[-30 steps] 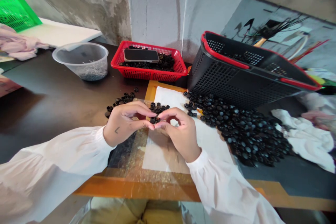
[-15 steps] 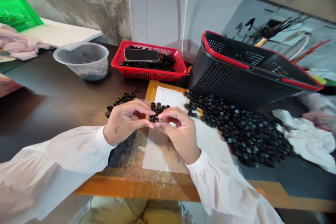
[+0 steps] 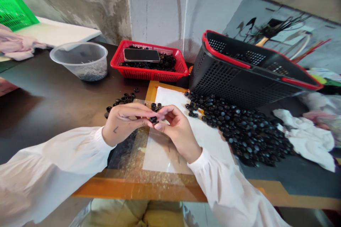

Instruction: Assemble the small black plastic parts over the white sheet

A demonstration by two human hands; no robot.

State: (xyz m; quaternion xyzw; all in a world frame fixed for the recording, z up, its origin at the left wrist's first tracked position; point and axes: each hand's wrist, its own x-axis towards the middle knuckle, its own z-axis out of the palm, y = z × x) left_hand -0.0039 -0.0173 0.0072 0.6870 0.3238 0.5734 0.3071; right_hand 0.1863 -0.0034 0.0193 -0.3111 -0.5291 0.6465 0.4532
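Note:
My left hand (image 3: 125, 120) and my right hand (image 3: 178, 129) meet over the sheet of white paper (image 3: 165, 159). Between their fingertips is a small round black plastic part (image 3: 152, 119), partly covered by the fingers. The left thumb and fingers pinch it from the left, while the right thumb and fingers close on it from the right. Just behind the fingertips, several similar black parts (image 3: 157, 106) lie on the paper. More loose black parts (image 3: 125, 98) sit on the dark table beyond my left hand.
A large heap of black parts (image 3: 247, 131) spreads on the right before a black basket (image 3: 226, 74). Behind stand a red basket (image 3: 151, 75) with a phone (image 3: 141, 55) on black parts, and a clear tub (image 3: 80, 56) holding thin metal pieces. A white cloth (image 3: 306, 138) lies far right.
The fingers of both hands have drawn closer around the small black part, and the right fingertips now overlap the left ones. The whole view has shifted slightly.

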